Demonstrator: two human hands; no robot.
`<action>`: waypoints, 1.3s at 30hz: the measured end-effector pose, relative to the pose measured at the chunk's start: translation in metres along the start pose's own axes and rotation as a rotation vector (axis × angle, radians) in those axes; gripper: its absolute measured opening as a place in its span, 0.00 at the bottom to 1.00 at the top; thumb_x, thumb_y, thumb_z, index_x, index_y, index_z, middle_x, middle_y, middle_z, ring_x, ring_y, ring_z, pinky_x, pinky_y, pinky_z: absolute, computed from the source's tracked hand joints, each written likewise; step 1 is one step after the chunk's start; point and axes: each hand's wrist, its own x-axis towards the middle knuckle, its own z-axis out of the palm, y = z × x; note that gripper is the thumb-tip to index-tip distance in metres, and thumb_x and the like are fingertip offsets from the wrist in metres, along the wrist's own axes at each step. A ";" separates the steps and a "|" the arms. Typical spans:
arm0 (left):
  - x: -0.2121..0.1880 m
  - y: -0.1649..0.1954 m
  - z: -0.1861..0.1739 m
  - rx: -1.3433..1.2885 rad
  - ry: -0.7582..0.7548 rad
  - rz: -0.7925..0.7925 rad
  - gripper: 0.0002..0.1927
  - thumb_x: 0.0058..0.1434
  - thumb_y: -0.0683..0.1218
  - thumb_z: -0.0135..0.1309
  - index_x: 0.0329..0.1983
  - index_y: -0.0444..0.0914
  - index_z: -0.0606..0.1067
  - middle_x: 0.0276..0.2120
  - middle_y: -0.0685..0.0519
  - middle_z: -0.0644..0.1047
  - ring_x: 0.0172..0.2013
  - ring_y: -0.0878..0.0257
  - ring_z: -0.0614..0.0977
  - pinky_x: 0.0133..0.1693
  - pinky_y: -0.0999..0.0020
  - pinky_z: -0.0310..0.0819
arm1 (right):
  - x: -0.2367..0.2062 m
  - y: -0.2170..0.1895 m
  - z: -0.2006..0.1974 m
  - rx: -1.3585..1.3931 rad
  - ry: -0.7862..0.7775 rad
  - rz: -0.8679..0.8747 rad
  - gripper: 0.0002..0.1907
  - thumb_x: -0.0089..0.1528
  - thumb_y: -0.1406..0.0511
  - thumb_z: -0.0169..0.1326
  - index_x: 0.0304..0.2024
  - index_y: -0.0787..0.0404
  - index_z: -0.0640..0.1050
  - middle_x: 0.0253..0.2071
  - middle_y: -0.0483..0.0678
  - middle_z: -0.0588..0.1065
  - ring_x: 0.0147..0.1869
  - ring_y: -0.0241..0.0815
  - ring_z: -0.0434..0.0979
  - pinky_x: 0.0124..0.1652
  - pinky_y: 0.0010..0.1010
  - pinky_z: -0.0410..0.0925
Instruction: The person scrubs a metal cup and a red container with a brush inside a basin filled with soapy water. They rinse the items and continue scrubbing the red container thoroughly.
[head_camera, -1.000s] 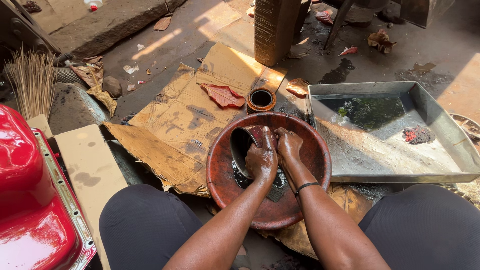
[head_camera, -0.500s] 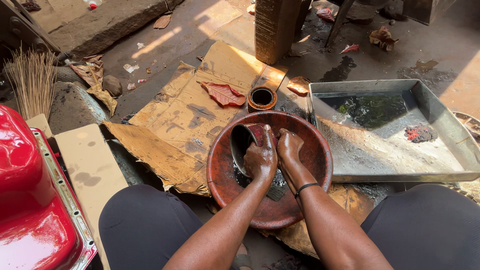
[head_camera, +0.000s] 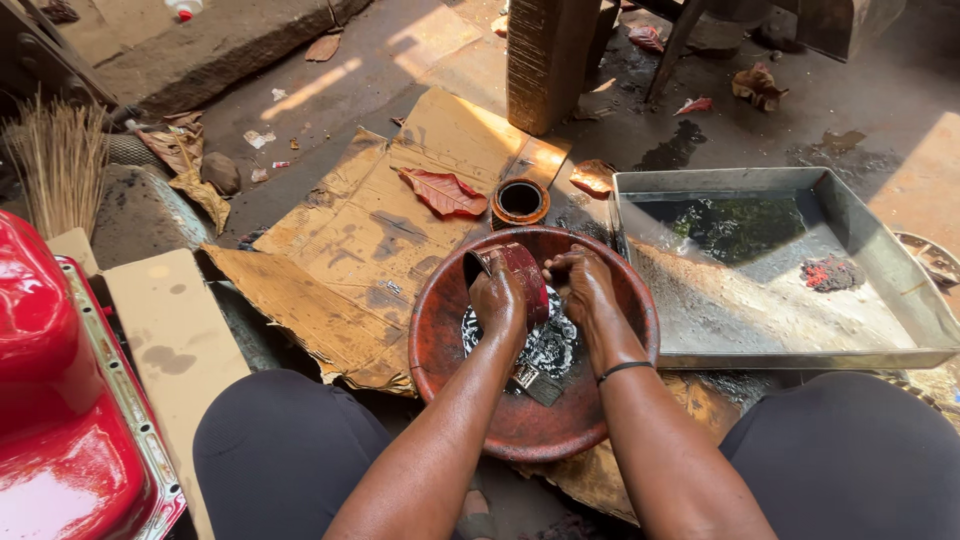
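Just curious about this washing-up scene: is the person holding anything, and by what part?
The left hand grips a red cylindrical sleeve around its outer wall, over the red basin. The right hand touches its end; whether it grips cannot be told.

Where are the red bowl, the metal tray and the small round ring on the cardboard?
red bowl (head_camera: 440, 340): head view, bare left inner wall.
metal tray (head_camera: 800, 357): head view, near rim.
small round ring (head_camera: 520, 215): head view, front wall.

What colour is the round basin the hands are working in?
Reddish-brown, the basin holds dark liquid at its bottom; it shows best in the head view.
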 end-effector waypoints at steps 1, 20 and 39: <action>0.001 0.003 -0.002 0.004 0.013 -0.004 0.31 0.71 0.61 0.41 0.35 0.29 0.77 0.32 0.39 0.81 0.35 0.47 0.83 0.43 0.54 0.72 | -0.002 -0.003 0.000 -0.042 -0.013 0.004 0.09 0.62 0.80 0.50 0.42 0.67 0.72 0.34 0.52 0.74 0.36 0.45 0.79 0.37 0.33 0.79; -0.018 0.017 0.002 -0.421 -0.075 -0.283 0.20 0.71 0.55 0.44 0.38 0.34 0.78 0.33 0.48 0.80 0.30 0.60 0.80 0.37 0.61 0.74 | -0.005 -0.009 -0.007 -0.004 0.012 -0.002 0.24 0.63 0.77 0.48 0.62 0.59 0.72 0.35 0.47 0.71 0.32 0.36 0.71 0.37 0.30 0.78; -0.039 -0.001 0.008 0.203 -0.051 0.145 0.52 0.61 0.80 0.27 0.49 0.31 0.77 0.35 0.34 0.82 0.42 0.40 0.85 0.51 0.50 0.72 | -0.003 0.001 -0.012 0.029 -0.059 0.008 0.06 0.71 0.68 0.52 0.45 0.66 0.74 0.28 0.45 0.71 0.25 0.34 0.65 0.24 0.24 0.66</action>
